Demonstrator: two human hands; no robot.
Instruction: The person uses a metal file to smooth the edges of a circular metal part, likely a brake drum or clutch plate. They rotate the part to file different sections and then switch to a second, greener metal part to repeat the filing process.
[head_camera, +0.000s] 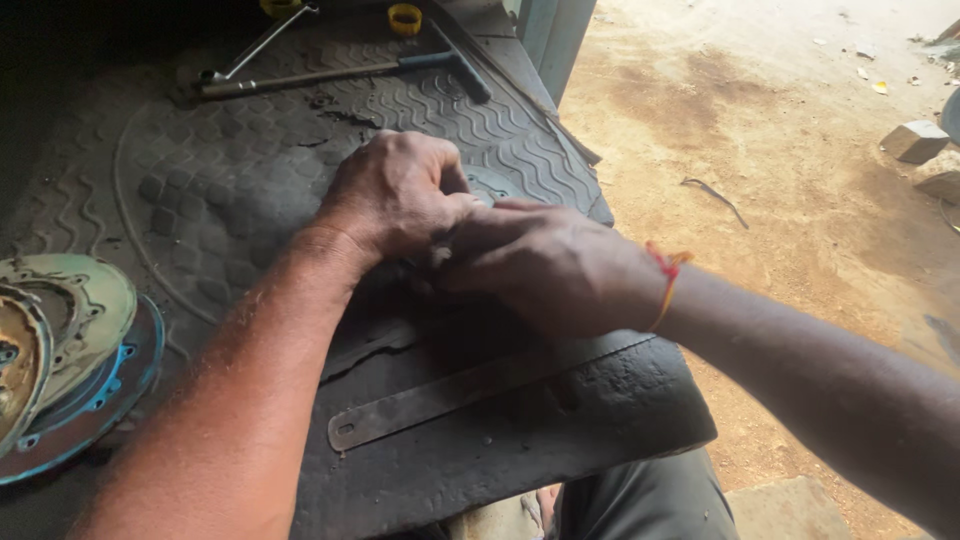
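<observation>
My left hand (395, 190) and my right hand (545, 265) meet at the middle of a dark rubber mat (230, 170). Both have their fingers curled together over a small part that the hands mostly hide; only a grey round metal edge (492, 185) shows behind them. I cannot tell which hand grips it. A red and yellow thread is tied around my right wrist (665, 270). A flat metal strip (450, 395) with a hole at its end lies on the mat just below my hands.
Several worn round metal plates (60, 350), greenish and blue, lie stacked at the left edge. A long wrench (330, 75) and a second tool (255, 45) rest at the mat's far side, near a yellow ring (404, 17). Sandy ground (780, 150) with stones lies to the right.
</observation>
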